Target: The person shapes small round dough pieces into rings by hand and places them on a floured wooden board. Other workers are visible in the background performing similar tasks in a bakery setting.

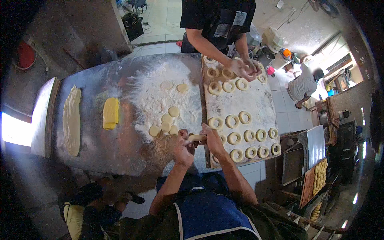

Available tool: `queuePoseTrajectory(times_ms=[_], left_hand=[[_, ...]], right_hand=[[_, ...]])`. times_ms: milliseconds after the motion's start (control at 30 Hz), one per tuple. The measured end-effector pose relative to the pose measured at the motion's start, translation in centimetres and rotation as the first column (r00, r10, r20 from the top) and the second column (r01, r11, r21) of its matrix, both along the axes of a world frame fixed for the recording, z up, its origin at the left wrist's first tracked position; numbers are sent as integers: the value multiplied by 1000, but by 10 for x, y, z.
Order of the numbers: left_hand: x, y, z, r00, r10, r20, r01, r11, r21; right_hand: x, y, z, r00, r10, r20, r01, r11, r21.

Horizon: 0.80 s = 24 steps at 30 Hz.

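Note:
A piece of pale dough [197, 138] is held between my two hands, above the near edge of the table. My left hand [183, 151] grips its left end with bent fingers. On the other end, my right hand [214, 141] is closed round the dough; its exact shape is partly hidden by the fingers. Just beyond my left hand, several flat dough rounds [166, 118] lie in scattered flour [154, 90]. To the right, a floured board [256, 102] carries rows of dough rings [235, 138], some close to my right hand.
Across the table, a co-worker's hands [245, 69] hover over the board's far rings. A long dough slab [72, 120] and a yellow block [111, 113] lie on the metal table [92, 152] at left. Another person [305, 82] crouches back right; a rack with ring-laden trays [319, 176] stands right.

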<state>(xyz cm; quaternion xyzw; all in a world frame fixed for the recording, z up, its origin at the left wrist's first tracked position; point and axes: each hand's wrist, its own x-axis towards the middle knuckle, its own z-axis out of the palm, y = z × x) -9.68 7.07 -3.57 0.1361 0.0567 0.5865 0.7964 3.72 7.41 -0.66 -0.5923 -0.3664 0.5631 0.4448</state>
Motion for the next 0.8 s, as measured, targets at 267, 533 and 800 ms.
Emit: queuePoseTrajectory(times_ms=[267, 533, 800], left_hand=[[76, 0, 9, 316, 465, -827, -271, 880, 391], [135, -4, -11, 372, 117, -921, -24, 993, 116], [197, -18, -16, -152, 491, -858, -164, 843, 512]], right_hand=[[46, -7, 9, 957, 80, 278, -64, 996, -67], [99, -21, -3, 937, 6, 349, 0, 1000, -19], [164, -31, -13, 917, -19, 398, -9, 998, 67]])
